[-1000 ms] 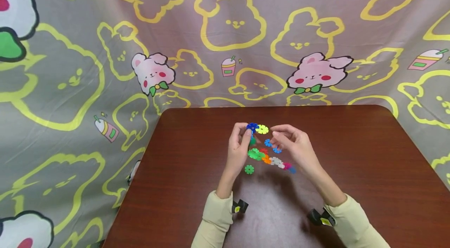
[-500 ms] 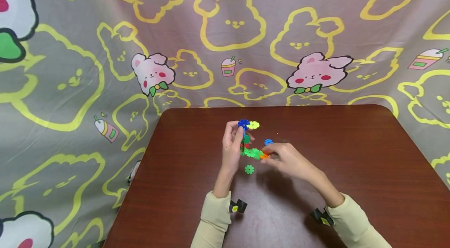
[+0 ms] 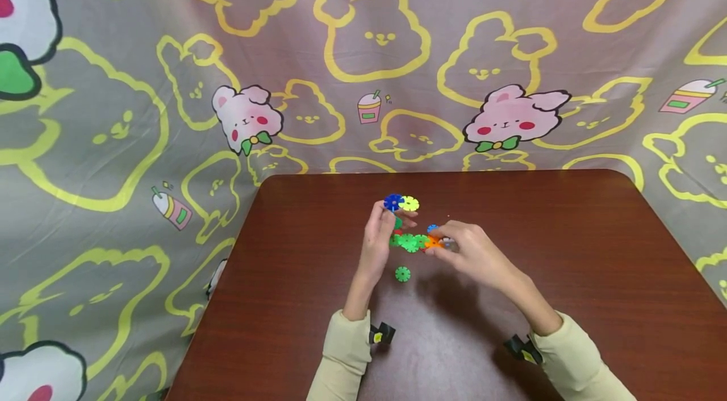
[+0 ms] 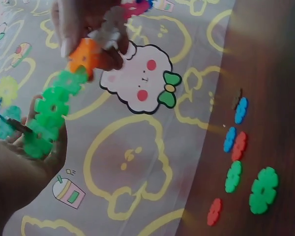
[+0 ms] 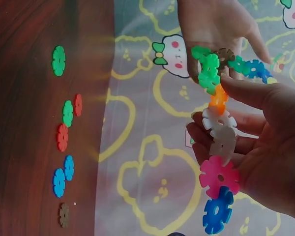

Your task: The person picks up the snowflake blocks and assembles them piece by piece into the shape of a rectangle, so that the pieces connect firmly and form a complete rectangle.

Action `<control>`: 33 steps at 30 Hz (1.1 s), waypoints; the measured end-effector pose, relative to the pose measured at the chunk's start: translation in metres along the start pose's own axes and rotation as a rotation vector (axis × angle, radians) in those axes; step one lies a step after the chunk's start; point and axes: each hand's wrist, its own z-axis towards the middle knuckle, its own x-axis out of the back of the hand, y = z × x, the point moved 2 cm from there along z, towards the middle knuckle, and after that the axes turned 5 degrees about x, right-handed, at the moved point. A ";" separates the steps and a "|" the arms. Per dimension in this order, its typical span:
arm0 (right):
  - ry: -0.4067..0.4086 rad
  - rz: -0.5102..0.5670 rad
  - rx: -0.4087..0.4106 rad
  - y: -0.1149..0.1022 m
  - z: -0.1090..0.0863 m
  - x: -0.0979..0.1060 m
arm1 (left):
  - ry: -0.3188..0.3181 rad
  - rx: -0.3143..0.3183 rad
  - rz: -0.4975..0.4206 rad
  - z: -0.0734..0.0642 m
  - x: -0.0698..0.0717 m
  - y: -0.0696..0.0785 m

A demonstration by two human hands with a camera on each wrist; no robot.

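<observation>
chain of slotted plastic snowflake discs [image 3: 417, 241] held above dark wooden counter [image 3: 568, 249] | left hand [image 3: 379, 243] grip pinching green end, right hand [image 3: 471, 256] grip clasping orange-white end | risk: bending pops slot joints, discs drop among loose discs [image 3: 402, 274] below chain

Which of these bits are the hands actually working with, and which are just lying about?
In use:
- chain of linked snowflake discs
- left hand, holding its green end
- right hand, pinching the orange and white discs

Lying about:
- loose green disc
- other loose discs on the table
</observation>
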 end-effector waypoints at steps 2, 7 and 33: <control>0.009 -0.011 0.006 -0.001 0.000 0.001 | -0.033 -0.020 0.021 -0.001 0.000 -0.004; 0.012 -0.022 0.014 -0.002 -0.001 0.002 | -0.010 -0.079 0.042 -0.003 -0.002 -0.011; -0.001 0.020 0.056 -0.009 0.005 0.002 | 0.351 -0.303 0.032 -0.004 -0.005 -0.017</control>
